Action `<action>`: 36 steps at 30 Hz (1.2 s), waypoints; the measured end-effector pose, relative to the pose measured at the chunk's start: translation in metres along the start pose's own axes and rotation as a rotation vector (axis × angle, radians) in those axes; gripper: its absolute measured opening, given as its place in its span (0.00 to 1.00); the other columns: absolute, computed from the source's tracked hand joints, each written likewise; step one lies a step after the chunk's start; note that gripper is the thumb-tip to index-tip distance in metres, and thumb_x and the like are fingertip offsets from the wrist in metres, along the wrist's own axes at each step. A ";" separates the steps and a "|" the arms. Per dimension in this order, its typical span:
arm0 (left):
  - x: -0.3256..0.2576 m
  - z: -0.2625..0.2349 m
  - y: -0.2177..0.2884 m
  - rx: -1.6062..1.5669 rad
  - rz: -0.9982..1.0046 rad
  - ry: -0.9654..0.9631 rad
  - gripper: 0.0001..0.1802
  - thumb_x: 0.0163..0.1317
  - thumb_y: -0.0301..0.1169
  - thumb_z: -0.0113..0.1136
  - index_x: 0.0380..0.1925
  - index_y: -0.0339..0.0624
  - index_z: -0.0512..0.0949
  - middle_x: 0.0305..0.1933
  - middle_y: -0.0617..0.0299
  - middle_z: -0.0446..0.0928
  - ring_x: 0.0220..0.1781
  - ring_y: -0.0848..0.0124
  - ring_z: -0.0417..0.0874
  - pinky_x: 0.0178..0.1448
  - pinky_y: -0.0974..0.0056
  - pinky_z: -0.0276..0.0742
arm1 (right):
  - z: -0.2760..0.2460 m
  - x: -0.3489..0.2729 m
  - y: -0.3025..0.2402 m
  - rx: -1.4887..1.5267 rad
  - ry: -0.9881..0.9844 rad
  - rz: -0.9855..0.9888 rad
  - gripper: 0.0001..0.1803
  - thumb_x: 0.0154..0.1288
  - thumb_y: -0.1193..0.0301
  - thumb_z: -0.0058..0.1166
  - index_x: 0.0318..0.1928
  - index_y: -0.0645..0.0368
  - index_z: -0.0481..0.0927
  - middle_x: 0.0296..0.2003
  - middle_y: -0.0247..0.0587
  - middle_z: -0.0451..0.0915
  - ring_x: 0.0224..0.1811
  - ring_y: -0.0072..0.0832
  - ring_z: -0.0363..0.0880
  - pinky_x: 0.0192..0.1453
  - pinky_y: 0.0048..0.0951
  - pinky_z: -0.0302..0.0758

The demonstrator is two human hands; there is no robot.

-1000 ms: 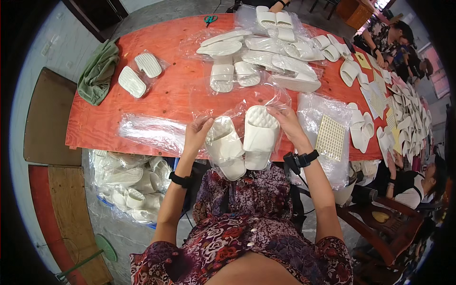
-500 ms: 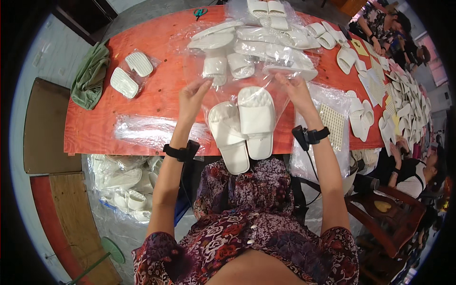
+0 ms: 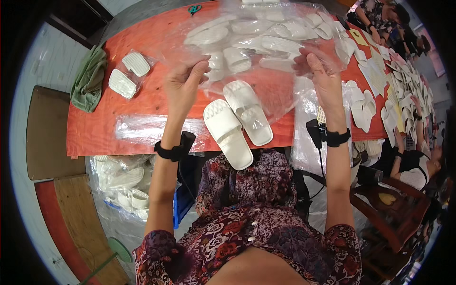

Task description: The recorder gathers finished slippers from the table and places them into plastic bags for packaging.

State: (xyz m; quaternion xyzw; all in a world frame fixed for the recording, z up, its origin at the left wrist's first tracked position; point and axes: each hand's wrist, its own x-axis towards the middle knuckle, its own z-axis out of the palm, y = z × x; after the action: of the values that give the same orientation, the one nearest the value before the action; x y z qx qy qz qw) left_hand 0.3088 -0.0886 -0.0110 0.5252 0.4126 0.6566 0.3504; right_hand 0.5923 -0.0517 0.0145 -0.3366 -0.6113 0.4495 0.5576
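A clear plastic bag (image 3: 280, 102) is stretched wide between my two hands, above the table. My left hand (image 3: 184, 85) pinches one side of it with thumb and fingers. The other side is gripped by my right hand (image 3: 325, 80), whose fingers are bunched in the film. Below the hands lie two white open-toe slippers, the left slipper (image 3: 227, 133) nearer and over the table's front edge, the right slipper (image 3: 250, 114) angled beside it, the two touching. Film hangs against the right slipper; whether either sits inside the bag, I cannot tell.
On the red table (image 3: 161, 95) lie a bagged slipper pair (image 3: 122, 83), a stack of flat plastic bags (image 3: 147, 128) and a green cloth (image 3: 90, 80). White slippers (image 3: 251, 42) pile up behind the bag. A loose pair (image 3: 362, 109) is at right. Other people work beyond.
Both hands have risen and spread farther apart, pulling the bag upward and away. The slippers have settled lower, turned to slant the other way, with their toe ends shifted left.
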 end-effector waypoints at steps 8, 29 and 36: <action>-0.034 -0.016 -0.009 0.210 -0.324 -0.063 0.13 0.55 0.36 0.63 0.29 0.36 0.80 0.16 0.70 0.71 0.12 0.86 0.62 0.15 0.78 0.53 | -0.017 -0.029 0.021 -0.176 -0.034 0.484 0.14 0.61 0.62 0.54 0.40 0.60 0.77 0.28 0.30 0.78 0.29 0.16 0.77 0.31 0.18 0.72; -0.115 -0.064 -0.124 0.457 -0.510 -0.080 0.16 0.53 0.35 0.65 0.36 0.35 0.76 0.25 0.61 0.76 0.22 0.79 0.74 0.22 0.75 0.68 | -0.005 -0.052 0.194 -0.298 0.128 0.327 0.15 0.63 0.63 0.51 0.28 0.64 0.75 0.19 0.35 0.75 0.22 0.17 0.68 0.27 0.22 0.66; -0.050 -0.058 -0.154 0.305 -0.251 0.066 0.28 0.53 0.35 0.64 0.52 0.36 0.68 0.36 0.58 0.77 0.34 0.76 0.77 0.36 0.71 0.73 | -0.003 -0.058 0.169 -0.186 0.081 0.241 0.10 0.63 0.68 0.52 0.30 0.62 0.74 0.20 0.29 0.73 0.21 0.13 0.67 0.24 0.18 0.65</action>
State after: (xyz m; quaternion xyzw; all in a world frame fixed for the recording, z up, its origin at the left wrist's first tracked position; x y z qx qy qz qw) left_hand 0.2661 -0.0791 -0.1775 0.4949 0.5807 0.5546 0.3320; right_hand 0.5888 -0.0416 -0.1636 -0.4755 -0.5826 0.4408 0.4901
